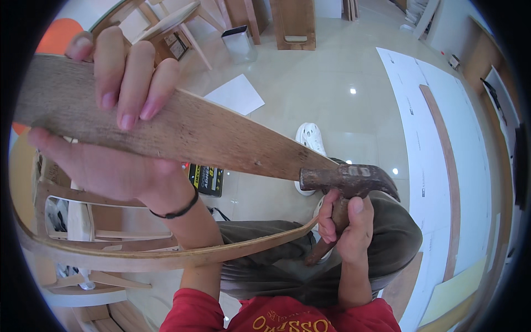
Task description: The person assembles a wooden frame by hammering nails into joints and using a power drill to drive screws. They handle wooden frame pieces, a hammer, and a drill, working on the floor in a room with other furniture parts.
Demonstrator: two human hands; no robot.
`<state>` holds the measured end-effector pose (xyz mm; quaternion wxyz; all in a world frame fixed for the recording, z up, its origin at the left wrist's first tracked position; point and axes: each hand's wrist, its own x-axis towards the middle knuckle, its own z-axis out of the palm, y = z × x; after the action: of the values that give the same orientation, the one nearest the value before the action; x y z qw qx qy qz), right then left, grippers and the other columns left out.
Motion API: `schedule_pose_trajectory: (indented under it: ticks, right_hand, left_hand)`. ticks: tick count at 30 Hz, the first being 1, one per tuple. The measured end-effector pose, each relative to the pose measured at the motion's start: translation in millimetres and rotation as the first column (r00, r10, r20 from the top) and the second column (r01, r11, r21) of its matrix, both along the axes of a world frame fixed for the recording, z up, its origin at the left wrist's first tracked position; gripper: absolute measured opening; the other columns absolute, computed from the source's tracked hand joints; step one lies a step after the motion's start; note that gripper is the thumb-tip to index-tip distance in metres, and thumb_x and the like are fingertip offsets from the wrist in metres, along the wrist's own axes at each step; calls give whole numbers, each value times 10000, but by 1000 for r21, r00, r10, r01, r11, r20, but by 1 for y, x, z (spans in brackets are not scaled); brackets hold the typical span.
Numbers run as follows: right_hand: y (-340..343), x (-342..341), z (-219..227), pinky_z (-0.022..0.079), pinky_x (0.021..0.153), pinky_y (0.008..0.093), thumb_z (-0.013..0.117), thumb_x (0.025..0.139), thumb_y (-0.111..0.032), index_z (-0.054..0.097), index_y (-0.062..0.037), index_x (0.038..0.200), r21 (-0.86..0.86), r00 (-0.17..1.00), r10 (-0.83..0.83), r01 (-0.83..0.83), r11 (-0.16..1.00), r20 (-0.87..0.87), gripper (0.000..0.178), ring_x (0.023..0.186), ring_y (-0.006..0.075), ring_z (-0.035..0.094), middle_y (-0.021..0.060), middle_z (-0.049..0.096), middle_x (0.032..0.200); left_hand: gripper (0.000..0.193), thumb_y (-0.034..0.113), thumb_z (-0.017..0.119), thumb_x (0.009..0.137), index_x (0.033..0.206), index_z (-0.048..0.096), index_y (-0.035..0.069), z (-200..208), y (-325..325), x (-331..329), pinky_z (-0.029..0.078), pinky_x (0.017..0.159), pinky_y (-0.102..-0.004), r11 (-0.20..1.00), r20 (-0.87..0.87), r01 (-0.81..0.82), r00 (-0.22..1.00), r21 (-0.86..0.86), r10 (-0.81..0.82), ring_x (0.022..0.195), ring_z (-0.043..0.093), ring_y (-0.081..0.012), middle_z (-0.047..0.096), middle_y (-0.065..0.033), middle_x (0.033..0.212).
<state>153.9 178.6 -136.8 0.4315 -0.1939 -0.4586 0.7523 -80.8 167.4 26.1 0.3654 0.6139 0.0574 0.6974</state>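
Note:
My left hand (105, 166) grips a long, tapering wooden board (227, 138), its fingers curled over the upper edge and its thumb side below. My right hand (354, 227) is wrapped round the handle of a worn claw hammer (357, 180), just under the head. The hammer's face overlaps the board's narrow end; I cannot tell whether they touch. A thin, curved wooden strip (204, 257) sweeps from the left rim, below my left hand, toward the hammer handle. Whether it joins the board is unclear.
Behind the board, a white sheet (238, 94) lies on the tiled floor near a bin (239, 44). A wooden chair (174, 22) stands at back left. Long white panels (406, 110) with a wooden strip (445, 166) lie to the right. A dark box (207, 180) sits beneath the board.

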Motion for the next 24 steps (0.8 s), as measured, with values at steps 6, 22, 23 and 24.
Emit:
schedule_pose_trajectory:
  ticks: [6, 22, 23, 24]
  right_hand:
    - [0, -28, 24, 318, 414, 216, 404, 991, -420, 457, 6, 1017, 9, 997, 74, -74, 997, 12, 430, 456, 69, 375, 37, 447, 576]
    - [-41, -40, 5, 401, 459, 252, 459, 952, -499, 445, 22, 1156, 367, 927, -372, 361, 857, -42, 560, 489, 129, 475, 64, 471, 595]
    - [-45, -35, -7, 408, 473, 254, 450, 956, -500, 444, 32, 1168, 456, 939, -344, 307, 836, 0, 573, 498, 135, 487, 62, 495, 625]
    - [-46, -33, -17, 415, 488, 256, 441, 959, -502, 444, 42, 1180, 533, 946, -322, 251, 808, 43, 586, 506, 140, 499, 61, 520, 654]
  left_hand:
    - [525, 545, 399, 875, 1014, 420, 39, -7, -9, -15, 389, 549, -245, 1000, -45, -5, 999, 24, 6, 562, 416, -105, 380, -16, 729]
    - [777, 716, 426, 851, 1144, 438, -4, -15, -3, -22, 377, 564, -243, 992, -88, 56, 995, 113, -46, 572, 406, -96, 392, -8, 741]
    - [776, 714, 429, 852, 1145, 438, -4, -15, -3, -23, 377, 564, -243, 992, -80, 59, 996, 115, -50, 572, 405, -96, 391, -7, 741]
    - [771, 709, 432, 854, 1146, 438, -5, -15, -3, -22, 376, 564, -243, 992, -76, 59, 996, 111, -51, 572, 405, -96, 390, -7, 740]
